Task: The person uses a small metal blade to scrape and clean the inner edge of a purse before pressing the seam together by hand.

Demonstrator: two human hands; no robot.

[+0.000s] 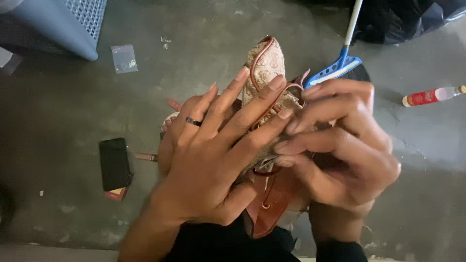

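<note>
From the head camera I look straight down at both hands meeting over a shoe (266, 68) held above a grey concrete floor (194, 63). The shoe has a beige patterned fabric upper edged in reddish-brown piping, and its brown leather part (272, 204) shows lower down, between the wrists. Its pointed end aims away from me, toward the top of the view.

My left hand (213, 160) lies across the shoe with its fingers spread and stretched out flat against the fabric — a dark ring sits on one finger. It presses on the shoe more than it wraps it; I cannot see whether the thumb closes underneath. My right hand (340, 145) is curled, fingers bent inward against the shoe's side, their tips meeting the left fingertips near the piping. I cannot tell for certain how firmly it grips, since the shoe is hidden behind the fingers there.

Around the hands, on the floor: a blue plastic brush head on a white handle (335, 70) just beyond the right hand, a small tube with a red label (429, 96) well off to the right, and a black plastic bag (403, 17) at the top right. To the left lie a black rectangular object (114, 164) resting on something red, a small clear plastic pouch (124, 58), and the corner of a blue perforated basket (73, 24) at the top left — all well apart from the shoe.
</note>
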